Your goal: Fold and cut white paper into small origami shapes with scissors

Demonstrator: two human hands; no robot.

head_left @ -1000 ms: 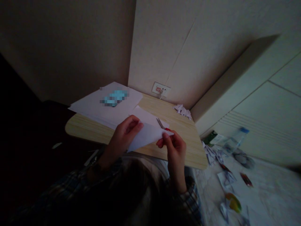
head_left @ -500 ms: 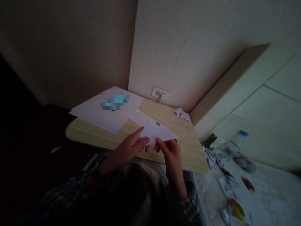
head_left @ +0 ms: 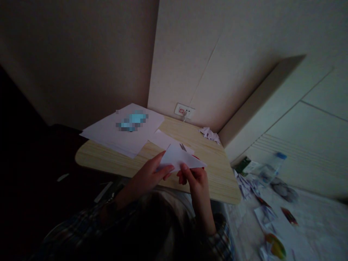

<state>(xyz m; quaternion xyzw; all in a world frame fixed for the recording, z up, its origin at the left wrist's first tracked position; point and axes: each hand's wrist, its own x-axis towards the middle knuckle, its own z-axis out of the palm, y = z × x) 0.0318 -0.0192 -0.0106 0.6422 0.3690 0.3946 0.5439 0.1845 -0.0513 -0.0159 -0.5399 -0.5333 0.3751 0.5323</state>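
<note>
A folded piece of white paper (head_left: pixel 175 158), with a long point to the right, is held up over the near edge of the small wooden table. My left hand (head_left: pixel 150 172) pinches its left side, thumb on top. On the lower right part, my right hand (head_left: pixel 198 181) grips the same paper between thumb and curled fingers. Just behind the paper lie scissors (head_left: pixel 183 147); their metal tips and bits of red handle show, the rest is hidden. Under the tips is a smaller white sheet (head_left: pixel 165 139) on the tabletop.
Large white sheets (head_left: pixel 100 135) cover the table's left, with a blurred-out phone-like thing (head_left: pixel 137 118) on them. Folded paper pieces (head_left: pixel 209 135) sit at the back right, near a wall socket (head_left: pixel 185 110). A bottle (head_left: pixel 274 165) and more papers lie on the bed at right.
The paper has tilted slightly in my hands, and more of the scissors' red handle shows behind it. Both hands keep their hold. The view has shifted a little.
</note>
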